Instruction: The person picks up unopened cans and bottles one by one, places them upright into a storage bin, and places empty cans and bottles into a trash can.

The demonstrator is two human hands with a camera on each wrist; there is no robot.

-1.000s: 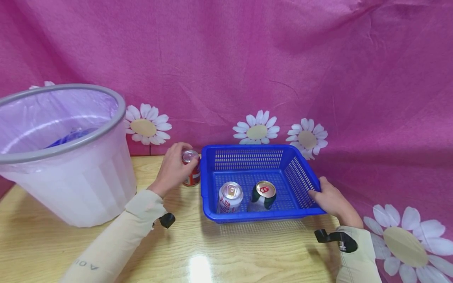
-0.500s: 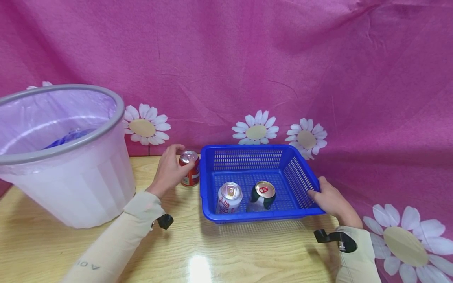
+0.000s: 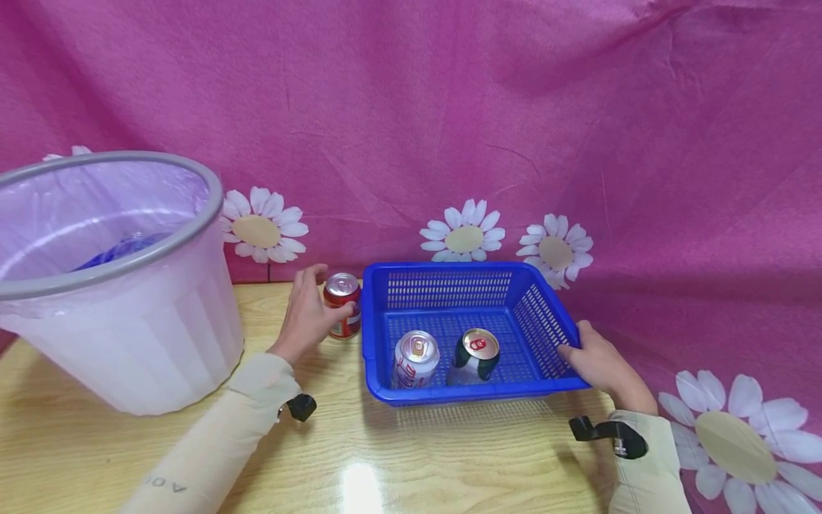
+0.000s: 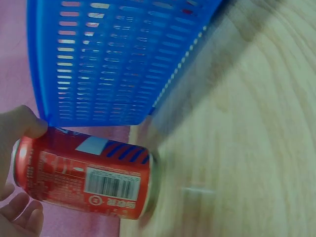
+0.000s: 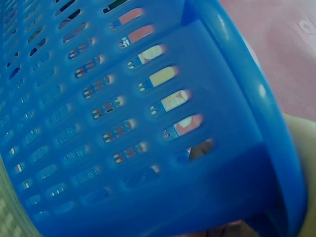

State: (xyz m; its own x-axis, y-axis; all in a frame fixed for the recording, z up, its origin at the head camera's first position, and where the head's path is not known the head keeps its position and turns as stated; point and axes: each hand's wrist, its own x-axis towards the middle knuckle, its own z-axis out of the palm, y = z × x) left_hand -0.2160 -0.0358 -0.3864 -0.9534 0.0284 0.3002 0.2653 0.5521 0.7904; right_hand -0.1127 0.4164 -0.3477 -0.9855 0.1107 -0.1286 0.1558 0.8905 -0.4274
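A red soda can stands upright on the table, just left of the blue plastic basket. My left hand is beside the can with fingers and thumb spread apart; the thumb overlaps the can's upper side, while the other fingers lie loose at the opposite side. My right hand grips the basket's right rim, thumb over the inside edge. Inside the basket, a white cola can and a dark green can with a gold top stand near the front wall.
A large white bin with a grey rim and a clear liner stands at the left, something blue inside it. A pink cloth with daisies hangs behind the wooden table.
My left hand has loosened from around the red can and drawn slightly left, uncovering its top. The right hand keeps its place on the basket.
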